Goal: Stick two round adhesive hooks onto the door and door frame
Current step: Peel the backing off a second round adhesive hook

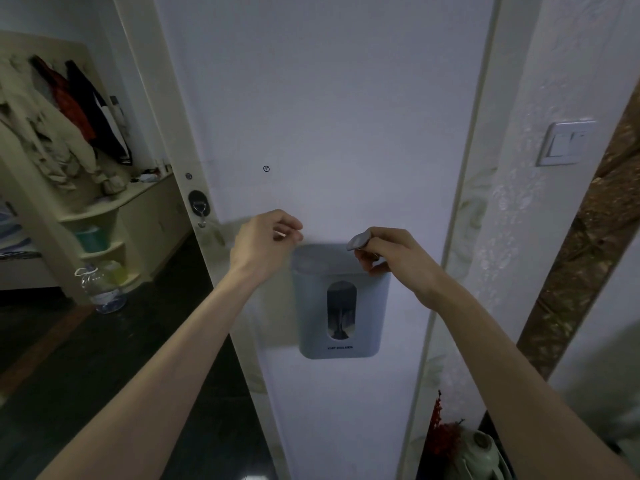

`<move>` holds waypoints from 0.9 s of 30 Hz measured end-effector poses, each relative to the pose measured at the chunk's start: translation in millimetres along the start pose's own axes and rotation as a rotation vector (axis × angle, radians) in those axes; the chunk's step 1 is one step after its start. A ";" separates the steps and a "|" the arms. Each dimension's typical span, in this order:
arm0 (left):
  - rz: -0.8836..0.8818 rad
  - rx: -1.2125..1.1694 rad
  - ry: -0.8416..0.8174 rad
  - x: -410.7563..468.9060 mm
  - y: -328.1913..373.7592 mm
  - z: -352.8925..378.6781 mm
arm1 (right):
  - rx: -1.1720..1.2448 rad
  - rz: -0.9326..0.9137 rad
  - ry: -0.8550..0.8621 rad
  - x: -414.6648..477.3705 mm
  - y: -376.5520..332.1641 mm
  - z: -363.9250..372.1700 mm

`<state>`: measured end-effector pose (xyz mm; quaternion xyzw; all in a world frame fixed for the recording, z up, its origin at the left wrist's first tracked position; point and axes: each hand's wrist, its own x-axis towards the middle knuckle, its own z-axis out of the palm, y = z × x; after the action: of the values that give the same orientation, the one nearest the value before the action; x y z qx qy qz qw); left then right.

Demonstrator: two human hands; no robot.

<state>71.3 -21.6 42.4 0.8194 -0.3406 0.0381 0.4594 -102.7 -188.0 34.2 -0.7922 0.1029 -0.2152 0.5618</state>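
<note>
Head view: both hands up in front of the white door (329, 116), right hand (391, 252) pinching a round adhesive hook (359, 241) just above the grey cup holder (341, 303), left hand (266, 240) closed on a thin pale strip (280, 233), probably backing, can't tell for sure. Off to the left, another black hook (198, 202) already stuck on the door's edge.

Dim room: dark floor (104, 358), coats (62, 126) above cream shelves (104, 216).
</note>
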 end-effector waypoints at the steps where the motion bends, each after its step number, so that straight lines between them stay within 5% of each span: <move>1: -0.005 -0.032 0.022 -0.9 0.5 -2.6 | 0.002 -0.003 0.006 0.2 0.0 0.6; 18: 0.015 -0.105 -0.044 -47.7 47.9 18.1 | -0.775 -0.317 0.367 1.3 -6.1 27.3; 27: 0.035 -0.190 -0.043 -49.9 45.1 20.3 | -0.744 -0.228 0.385 -7.4 -19.6 30.7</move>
<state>1.3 -27.0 44.8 0.7667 -0.3667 -0.0038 0.5270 -96.8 -152.2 42.4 -0.8924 0.1882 -0.3679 0.1809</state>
